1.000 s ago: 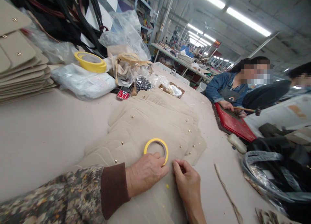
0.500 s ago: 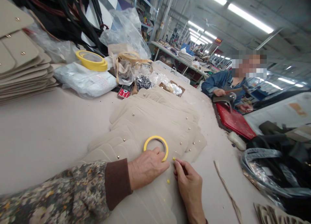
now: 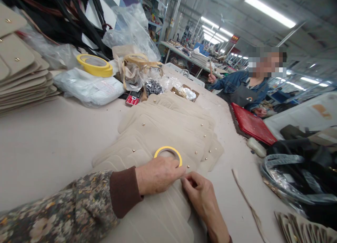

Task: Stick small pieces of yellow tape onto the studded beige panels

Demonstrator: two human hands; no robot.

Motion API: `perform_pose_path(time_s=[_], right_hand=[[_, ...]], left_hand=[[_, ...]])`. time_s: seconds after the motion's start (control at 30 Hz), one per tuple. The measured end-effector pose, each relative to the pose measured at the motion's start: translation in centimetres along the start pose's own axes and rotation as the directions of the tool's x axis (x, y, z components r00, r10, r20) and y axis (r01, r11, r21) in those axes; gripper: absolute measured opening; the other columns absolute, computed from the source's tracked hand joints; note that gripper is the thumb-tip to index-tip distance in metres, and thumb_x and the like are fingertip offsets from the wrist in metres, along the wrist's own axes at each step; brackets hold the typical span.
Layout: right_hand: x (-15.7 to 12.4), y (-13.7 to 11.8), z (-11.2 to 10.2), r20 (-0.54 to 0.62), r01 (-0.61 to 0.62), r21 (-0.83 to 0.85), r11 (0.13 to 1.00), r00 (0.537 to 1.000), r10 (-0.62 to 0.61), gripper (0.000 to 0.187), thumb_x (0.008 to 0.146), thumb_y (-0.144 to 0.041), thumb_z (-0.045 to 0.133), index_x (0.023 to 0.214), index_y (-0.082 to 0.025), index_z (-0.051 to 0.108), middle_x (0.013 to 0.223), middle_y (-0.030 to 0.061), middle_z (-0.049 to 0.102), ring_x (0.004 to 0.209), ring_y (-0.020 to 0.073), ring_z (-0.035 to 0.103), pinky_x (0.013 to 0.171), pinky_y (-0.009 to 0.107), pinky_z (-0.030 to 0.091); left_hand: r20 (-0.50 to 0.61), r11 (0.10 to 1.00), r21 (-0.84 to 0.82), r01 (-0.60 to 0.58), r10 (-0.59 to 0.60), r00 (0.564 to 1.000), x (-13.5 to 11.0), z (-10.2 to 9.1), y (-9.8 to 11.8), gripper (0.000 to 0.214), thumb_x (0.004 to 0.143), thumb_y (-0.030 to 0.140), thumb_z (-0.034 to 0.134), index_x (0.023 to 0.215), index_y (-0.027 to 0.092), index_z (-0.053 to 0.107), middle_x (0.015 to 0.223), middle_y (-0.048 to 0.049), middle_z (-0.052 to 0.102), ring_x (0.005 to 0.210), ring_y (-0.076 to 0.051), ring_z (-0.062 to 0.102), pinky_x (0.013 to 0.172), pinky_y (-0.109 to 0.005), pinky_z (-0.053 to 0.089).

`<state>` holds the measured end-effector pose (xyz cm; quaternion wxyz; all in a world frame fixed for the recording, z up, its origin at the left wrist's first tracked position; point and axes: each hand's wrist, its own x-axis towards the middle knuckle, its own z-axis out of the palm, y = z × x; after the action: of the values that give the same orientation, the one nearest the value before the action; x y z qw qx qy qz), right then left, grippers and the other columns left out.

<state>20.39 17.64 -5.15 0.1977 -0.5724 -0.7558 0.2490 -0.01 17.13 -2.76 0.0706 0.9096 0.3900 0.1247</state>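
Observation:
My left hand [image 3: 160, 175] is closed around the lower edge of a roll of yellow tape [image 3: 168, 149], which stands tilted up from the work. My right hand [image 3: 201, 193] is pinched just beside the left fingertips. Whatever lies between its finger and thumb is hidden. Under both hands spread overlapping beige flat panels [image 3: 171, 122] with rounded corners and small metal studs. One stud [image 3: 188, 166] shows just above the right fingers.
At the left rises a stack of beige panels [image 3: 23, 78]. Behind are yellow tape rolls [image 3: 98, 69], a plastic-wrapped packet [image 3: 91, 86] and a small box [image 3: 193, 93]. To the right lie a cord [image 3: 249, 204], black wrapped straps [image 3: 279, 162] and a red board [image 3: 250, 123] before a co-worker [image 3: 237, 86].
My right hand has moved left to meet my left fingertips; the yellow bit at its fingertips no longer shows. The co-worker's hand with a hammer-like tool has risen.

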Motion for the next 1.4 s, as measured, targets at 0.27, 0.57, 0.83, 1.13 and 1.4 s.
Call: perform_pose_path(time_s=[0.27, 0.57, 0.83, 1.13, 1.4], right_hand=[[-1.0, -0.2, -0.7, -0.075, 0.008, 0.320, 0.947, 0.997, 0.017, 0.019, 0.084, -0.035, 0.062, 0.085, -0.019, 0.073, 0.075, 0.0021, 0.072, 0.066, 0.0163, 0.064, 0.060, 0.024, 0.049], [-1.0, -1.0, 0.0, -0.323, 0.510, 0.027, 0.860, 0.818, -0.476, 0.020, 0.087, -0.011, 0.056, 0.100, -0.021, 0.067, 0.087, 0.0051, 0.072, 0.079, 0.0160, 0.068, 0.072, 0.026, 0.055], [-1.2, -1.4, 0.9, -0.413, 0.491, -0.190, 0.850, 0.746, -0.523, 0.016, 0.082, -0.009, 0.055, 0.083, -0.021, 0.066, 0.066, 0.0007, 0.068, 0.057, 0.0120, 0.062, 0.058, 0.022, 0.050], [-0.2, -1.1, 1.2, -0.173, -0.126, 0.623, 0.772, 0.940, 0.293, 0.028, 0.076, -0.044, 0.067, 0.072, -0.017, 0.066, 0.053, -0.0020, 0.061, 0.047, 0.0135, 0.058, 0.047, 0.024, 0.051], [0.8, 0.7, 1.7, -0.144, -0.168, 0.571, 0.804, 0.943, 0.299, 0.038, 0.074, -0.053, 0.070, 0.083, -0.016, 0.070, 0.066, 0.0028, 0.071, 0.061, 0.0166, 0.066, 0.064, 0.028, 0.057]], left_hand=[[-0.174, 0.997, -0.074, -0.039, 0.025, 0.984, -0.1, 0.6, -0.4, 0.009, 0.097, 0.018, 0.045, 0.101, 0.017, 0.053, 0.079, -0.0009, 0.061, 0.068, -0.016, 0.059, 0.058, -0.025, 0.044], [-0.206, 0.972, -0.232, -0.044, -0.005, 0.979, -0.2, 1.6, 0.2, 0.035, 0.098, 0.023, 0.049, 0.129, 0.013, 0.036, 0.094, -0.0067, 0.069, 0.083, -0.018, 0.068, 0.068, -0.025, 0.052], [-0.074, 0.986, -0.160, 0.042, -0.054, 0.996, 0.0, 0.7, 0.2, 0.006, 0.096, 0.016, 0.045, 0.098, 0.018, 0.050, 0.086, -0.0025, 0.062, 0.074, -0.016, 0.060, 0.063, -0.025, 0.046], [-0.244, 1.000, 0.010, 0.015, -0.012, 0.970, 0.1, 1.6, 1.1, 0.015, 0.095, 0.015, 0.041, 0.087, 0.019, 0.052, 0.075, -0.0013, 0.055, 0.063, -0.017, 0.051, 0.053, -0.027, 0.036], [-0.040, 0.984, 0.105, 0.142, -0.139, 0.990, 0.6, 1.2, -0.1, 0.011, 0.092, 0.010, 0.046, 0.090, 0.017, 0.054, 0.088, -0.0078, 0.060, 0.082, -0.024, 0.054, 0.073, -0.038, 0.044]])
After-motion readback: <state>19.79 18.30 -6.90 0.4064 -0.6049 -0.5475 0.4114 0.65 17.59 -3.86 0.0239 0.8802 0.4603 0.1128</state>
